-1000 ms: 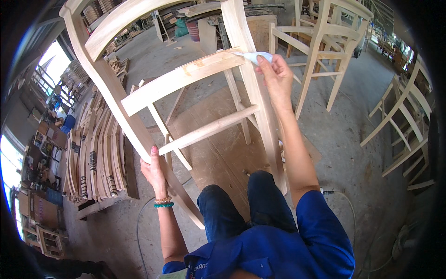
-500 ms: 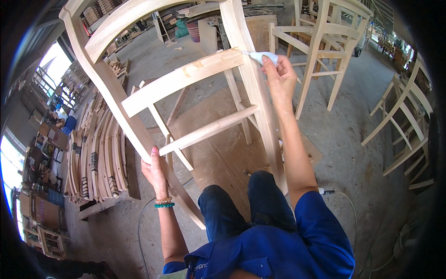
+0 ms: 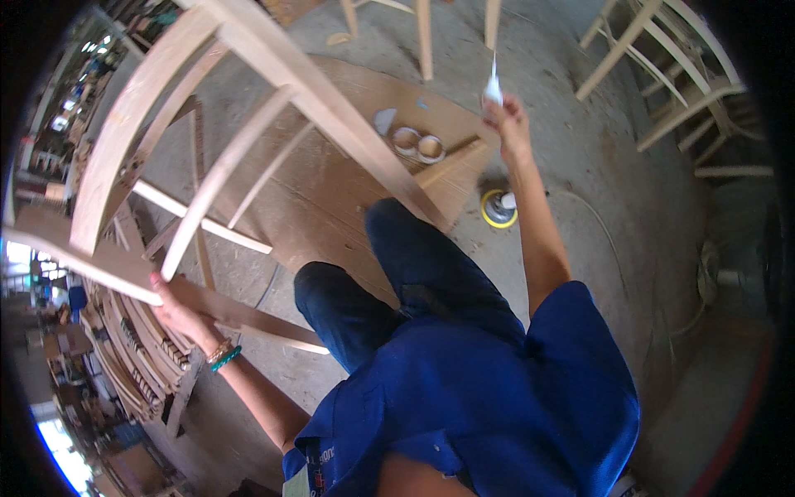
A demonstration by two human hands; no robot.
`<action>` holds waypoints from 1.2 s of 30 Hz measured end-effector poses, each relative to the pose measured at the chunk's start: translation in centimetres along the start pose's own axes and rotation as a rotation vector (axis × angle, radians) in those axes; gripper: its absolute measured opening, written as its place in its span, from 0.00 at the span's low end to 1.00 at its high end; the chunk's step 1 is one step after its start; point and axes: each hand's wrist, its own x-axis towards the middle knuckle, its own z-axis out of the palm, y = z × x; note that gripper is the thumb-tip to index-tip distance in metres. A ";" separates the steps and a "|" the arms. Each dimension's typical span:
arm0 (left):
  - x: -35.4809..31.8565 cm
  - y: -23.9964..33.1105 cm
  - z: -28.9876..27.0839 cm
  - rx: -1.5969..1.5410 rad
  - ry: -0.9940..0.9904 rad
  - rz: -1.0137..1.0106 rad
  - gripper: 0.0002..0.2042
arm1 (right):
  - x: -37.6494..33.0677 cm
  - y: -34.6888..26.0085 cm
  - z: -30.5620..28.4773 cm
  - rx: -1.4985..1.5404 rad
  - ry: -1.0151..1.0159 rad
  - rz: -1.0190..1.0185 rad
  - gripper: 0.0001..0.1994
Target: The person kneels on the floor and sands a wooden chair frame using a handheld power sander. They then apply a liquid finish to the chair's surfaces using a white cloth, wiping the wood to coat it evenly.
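A bare wooden chair frame (image 3: pixel 327 112) leans to the left in front of my knees, its back posts and curved rails showing. Near the lower end of its left post, my left hand (image 3: pixel 180 316) is closed around the wood. Out to the right, apart from the chair, my right hand (image 3: pixel 512 131) grips a small white squeeze bottle (image 3: pixel 492 89). The bottle's thin nozzle points upward and away from me.
Under the chair lies a cardboard sheet (image 3: pixel 286 211) with two tape rolls (image 3: pixel 430 149) on it. A yellow-rimmed sander (image 3: pixel 498 209) with a cable sits by my right forearm. More chairs (image 3: pixel 617 56) stand far right; curved wooden parts (image 3: pixel 124 344) are stacked at left.
The squeeze bottle's nozzle was at the joint of a chair rail; my right hand has carried it off to the right. The chair has tipped leftward with my left hand, and the view has swung.
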 end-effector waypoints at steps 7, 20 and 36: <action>-1.4 1.4 0.3 0.061 0.037 -0.033 0.29 | -16.1 20.9 -19.6 -0.333 0.245 0.693 0.23; 3.0 10.4 4.4 0.606 0.122 0.914 0.35 | -5.2 18.5 -19.3 -1.695 -0.399 -0.145 0.52; 10.2 16.2 9.6 0.719 -0.542 0.715 0.28 | -3.9 16.8 -16.4 -1.688 -0.741 0.128 0.47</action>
